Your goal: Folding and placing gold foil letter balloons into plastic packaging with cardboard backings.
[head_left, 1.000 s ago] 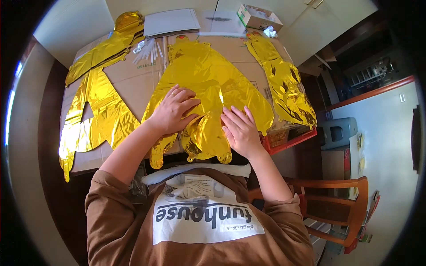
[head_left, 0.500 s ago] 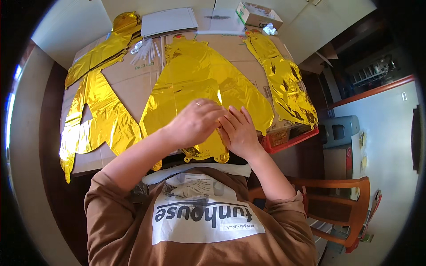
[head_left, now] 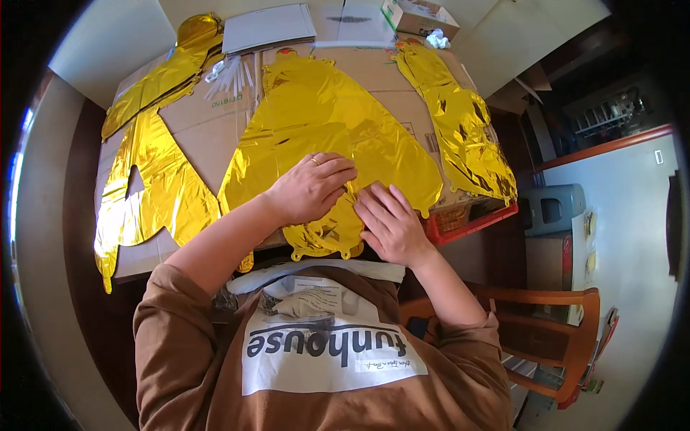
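Now the left hand [head_left: 313, 190] has drawn back from the right hand [head_left: 392, 224]; half a second ago its fingertips overlapped the other's, and a gap shows between them. It sits at ten o'clock from the right hand, fingers bent and close together over the gold foil [head_left: 316, 118] (whether it pinches anything, I cannot tell). The right hand lies at five o'clock on the foil, fingers stretched out along it, much as before. That foil lies mid-table, on cardboard [head_left: 198, 118], its lower end near the person's waist. The A-shaped foil [head_left: 172, 187] at about eight o'clock and the creased foil [head_left: 463, 129] at three lie as they did, as does the box [head_left: 420, 18] at one.
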Motion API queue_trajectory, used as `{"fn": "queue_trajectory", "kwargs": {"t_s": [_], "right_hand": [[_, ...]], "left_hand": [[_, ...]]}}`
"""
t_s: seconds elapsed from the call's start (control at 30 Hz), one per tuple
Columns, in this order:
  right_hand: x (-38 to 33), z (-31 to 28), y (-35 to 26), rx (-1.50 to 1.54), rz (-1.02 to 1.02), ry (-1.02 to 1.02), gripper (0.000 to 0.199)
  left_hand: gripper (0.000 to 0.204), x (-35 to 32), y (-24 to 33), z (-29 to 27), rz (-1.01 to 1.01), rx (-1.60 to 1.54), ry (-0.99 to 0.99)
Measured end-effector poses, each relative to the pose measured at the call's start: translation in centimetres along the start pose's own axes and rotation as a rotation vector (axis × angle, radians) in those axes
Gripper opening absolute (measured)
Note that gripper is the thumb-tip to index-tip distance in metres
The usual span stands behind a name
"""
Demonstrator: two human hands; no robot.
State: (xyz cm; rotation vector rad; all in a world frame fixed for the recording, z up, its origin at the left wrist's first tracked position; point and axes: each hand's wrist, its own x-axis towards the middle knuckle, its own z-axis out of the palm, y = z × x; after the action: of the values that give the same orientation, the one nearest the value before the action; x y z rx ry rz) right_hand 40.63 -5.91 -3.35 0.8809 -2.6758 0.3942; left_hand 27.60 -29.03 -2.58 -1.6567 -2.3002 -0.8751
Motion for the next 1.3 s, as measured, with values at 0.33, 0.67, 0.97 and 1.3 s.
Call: {"fn": "queue_trajectory", "kwargs": {"t_s": [0.33, 0.67, 0.97, 1.3], "right_hand": [[0.5, 1.1, 0.8, -0.206, -0.077, 0.106, 0.044], [-0.4, 0.9, 0.2, -0.182, -0.136, 0.199, 0.028], [-1.9, 0.7, -1.0, -0.144, -0.202, 0.22, 0.025], [-1.4, -0.4, -0.9, -0.075, -0.228, 0.147, 0.023]], "left_hand": [[0.04, 0.1, 0.0, 0.0, -0.004, -0.005, -0.01], [0.04, -0.1, -0.1, 0.2, -0.015, -0.005, -0.011], [0.039, 0.0, -0.1, 0.1, -0.01, -0.004, -0.006], [0.038, 0.0, 0.1, -0.1, -0.013, -0.008, -0.005]]}}
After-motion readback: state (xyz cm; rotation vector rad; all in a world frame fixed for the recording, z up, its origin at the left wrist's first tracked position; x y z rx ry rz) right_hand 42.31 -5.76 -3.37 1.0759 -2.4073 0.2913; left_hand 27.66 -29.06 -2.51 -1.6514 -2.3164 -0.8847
